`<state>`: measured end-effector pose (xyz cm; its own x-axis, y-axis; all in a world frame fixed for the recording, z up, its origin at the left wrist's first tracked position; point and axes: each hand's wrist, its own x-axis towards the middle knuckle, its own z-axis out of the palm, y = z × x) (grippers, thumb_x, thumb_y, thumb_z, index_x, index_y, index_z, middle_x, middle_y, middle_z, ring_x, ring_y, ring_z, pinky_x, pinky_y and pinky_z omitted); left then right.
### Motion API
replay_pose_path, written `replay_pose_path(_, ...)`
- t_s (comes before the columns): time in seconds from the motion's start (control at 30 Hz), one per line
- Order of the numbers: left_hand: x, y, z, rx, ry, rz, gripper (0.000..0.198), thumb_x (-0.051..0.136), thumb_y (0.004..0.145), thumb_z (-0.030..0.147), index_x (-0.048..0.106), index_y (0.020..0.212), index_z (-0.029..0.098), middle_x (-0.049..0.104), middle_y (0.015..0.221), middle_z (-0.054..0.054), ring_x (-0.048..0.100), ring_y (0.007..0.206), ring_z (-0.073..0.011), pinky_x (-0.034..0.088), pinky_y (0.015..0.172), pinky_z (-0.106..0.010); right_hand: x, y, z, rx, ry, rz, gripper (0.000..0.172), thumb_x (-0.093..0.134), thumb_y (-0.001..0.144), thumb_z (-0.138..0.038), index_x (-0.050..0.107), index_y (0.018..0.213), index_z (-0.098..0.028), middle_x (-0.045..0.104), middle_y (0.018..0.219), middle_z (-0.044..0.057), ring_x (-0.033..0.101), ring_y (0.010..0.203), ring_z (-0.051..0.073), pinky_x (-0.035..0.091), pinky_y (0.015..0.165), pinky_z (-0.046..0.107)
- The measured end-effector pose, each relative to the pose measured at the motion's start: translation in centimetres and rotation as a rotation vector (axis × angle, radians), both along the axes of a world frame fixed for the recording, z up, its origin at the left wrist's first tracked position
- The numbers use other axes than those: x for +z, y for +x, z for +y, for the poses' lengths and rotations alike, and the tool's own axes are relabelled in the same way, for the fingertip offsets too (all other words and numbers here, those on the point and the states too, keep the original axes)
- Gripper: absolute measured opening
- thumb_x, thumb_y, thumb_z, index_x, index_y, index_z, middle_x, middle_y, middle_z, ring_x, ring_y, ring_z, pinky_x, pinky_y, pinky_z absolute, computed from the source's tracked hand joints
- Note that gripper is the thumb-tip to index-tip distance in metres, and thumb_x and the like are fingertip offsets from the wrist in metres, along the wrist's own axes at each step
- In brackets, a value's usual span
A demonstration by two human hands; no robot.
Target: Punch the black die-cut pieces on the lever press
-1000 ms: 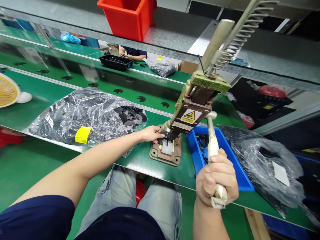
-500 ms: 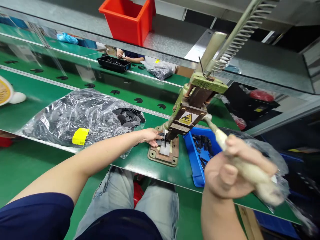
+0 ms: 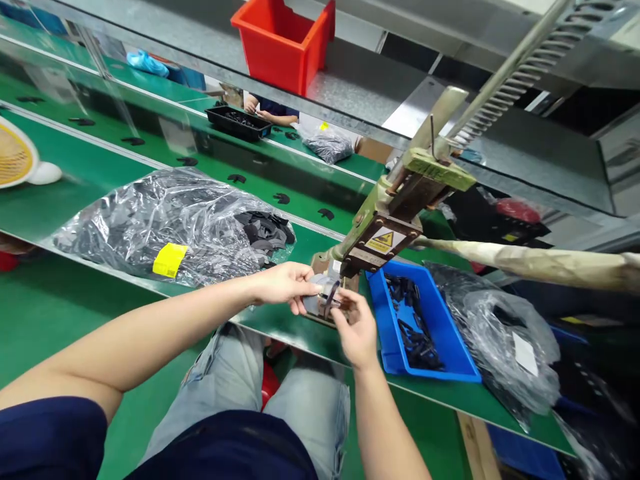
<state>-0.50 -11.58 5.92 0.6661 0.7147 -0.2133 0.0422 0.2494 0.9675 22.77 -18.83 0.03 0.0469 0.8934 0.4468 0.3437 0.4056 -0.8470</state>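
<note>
My left hand [image 3: 290, 288] pinches a grey flat piece [image 3: 314, 304] just in front of the hand press [image 3: 383, 233]. A dark curved strip [image 3: 331, 298] stands up across the right part of this piece. From the right, my right hand [image 3: 359, 325] closes its thumb and fingers at the strip; the exact contact is partly hidden. The press head is above and behind my hands, and its base is largely covered by them. The press's wrapped lever [image 3: 530, 261] sticks out to the right with no hand on it.
A blue bin [image 3: 450, 350] of black parts is right of the press, beside a clear plastic bag [image 3: 510, 340]. Left lies a bag of grey pieces [image 3: 165, 213]. Dark pieces [image 3: 281, 198] line the green belt behind. A red bin [image 3: 280, 57] sits on the shelf; a person works beyond.
My right hand has let go of the lever and come over to the held piece. My left hand has drawn the grey piece slightly toward me, out from under the press head.
</note>
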Motion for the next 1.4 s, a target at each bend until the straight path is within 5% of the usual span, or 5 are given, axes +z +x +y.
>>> replay_pose_path(0.53, -0.4, 0.0, -2.2, -0.026, 0.078, 0.110, 0.058, 0.078, 0.078, 0.072, 0.054, 0.086, 0.020, 0.067, 0.064, 0.000, 0.067, 0.054, -0.0168, 0.052, 0.052, -0.026, -0.3, -1.8, -1.0, 0.070, 0.129, -0.287, 0.017, 0.057, 0.099, -0.033, 0.069, 0.104, -0.021, 0.074, 0.092, 0.005, 0.068, 0.084, 0.018, 0.054, 0.079, 0.033)
replay_pose_path(0.7, 1.2, 0.0, -3.5, 0.249, 0.600, 0.257, 0.036, 0.074, 0.087, 0.055, 0.063, 0.092, 0.021, 0.066, 0.087, -0.003, 0.062, 0.082, -0.0180, 0.051, 0.075, -0.030, 0.6, -0.6, -0.9, 0.144, 0.195, -0.462, 0.017, 0.055, 0.099, -0.030, 0.070, 0.100, -0.022, 0.071, 0.086, 0.006, 0.063, 0.081, 0.019, 0.050, 0.078, 0.035)
replay_pose_path(0.8, 1.3, 0.7, -4.2, 0.179, 0.765, 0.318, 0.037, 0.073, 0.089, 0.050, 0.058, 0.071, 0.021, 0.057, 0.077, -0.002, 0.053, 0.079, -0.0188, 0.045, 0.076, -0.030, 0.6, -0.6, -1.0, 0.167, 0.234, -0.524, 0.015, 0.056, 0.098, -0.027, 0.069, 0.093, -0.022, 0.068, 0.081, 0.006, 0.059, 0.076, 0.019, 0.047, 0.073, 0.035)
replay_pose_path(1.0, -1.7, 1.6, -3.6, 0.008, 0.297, 0.170, 0.052, 0.062, 0.093, 0.063, 0.048, 0.068, 0.019, 0.041, 0.065, 0.004, 0.039, 0.062, -0.0117, 0.032, 0.057, -0.025, 1.3, -0.2, -1.6, 0.221, 0.256, -0.588, 0.017, 0.059, 0.096, -0.027, 0.071, 0.108, -0.023, 0.071, 0.087, 0.006, 0.061, 0.077, 0.019, 0.048, 0.073, 0.035)
replay_pose_path(1.4, -4.3, 3.2, -5.8, -0.043, 0.144, -0.002, 0.044, 0.069, 0.092, 0.062, 0.061, 0.098, 0.020, 0.059, 0.084, 0.001, 0.057, 0.069, -0.0136, 0.050, 0.060, -0.025, 5.0, 1.8, -4.9, 0.148, -0.095, -0.419, 0.013, 0.058, 0.098, -0.026, 0.069, 0.105, -0.029, 0.075, 0.081, -0.004, 0.069, 0.068, 0.015, 0.059, 0.059, 0.030)
